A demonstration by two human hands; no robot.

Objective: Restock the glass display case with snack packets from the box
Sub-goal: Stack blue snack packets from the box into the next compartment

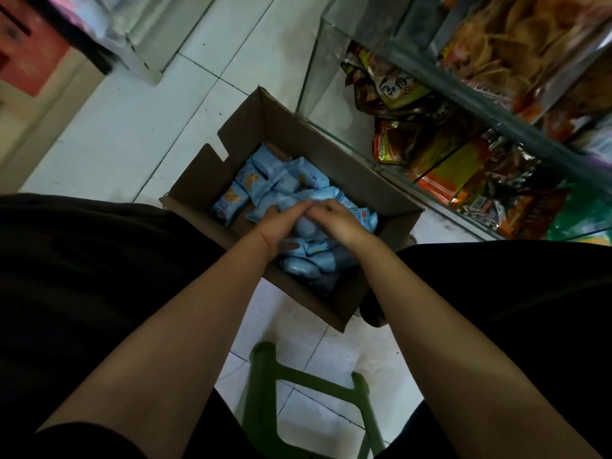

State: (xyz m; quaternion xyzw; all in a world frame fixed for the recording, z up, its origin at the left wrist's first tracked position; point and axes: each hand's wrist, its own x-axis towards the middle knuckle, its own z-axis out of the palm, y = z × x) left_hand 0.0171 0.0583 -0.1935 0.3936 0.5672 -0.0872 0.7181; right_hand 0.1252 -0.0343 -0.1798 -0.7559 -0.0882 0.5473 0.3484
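An open cardboard box (299, 135) stands on the tiled floor between my knees, holding several light blue snack packets (256, 182). Both hands are inside it, meeting over the middle of the pile. My left hand (281, 220) lies with straight fingers across the packets, a red thread round its wrist. My right hand (334, 220) has its fingers curled down round blue packets beside the left fingertips. The glass display case (470, 94) rises at the right, its shelves stocked with orange, red and yellow snack bags (397, 84).
A green plastic stool (265, 369) is under me, below the box. White floor tiles (139, 134) stretch left of the box. A white cabinet base (145, 61) and a red and beige panel (29, 51) stand at the upper left.
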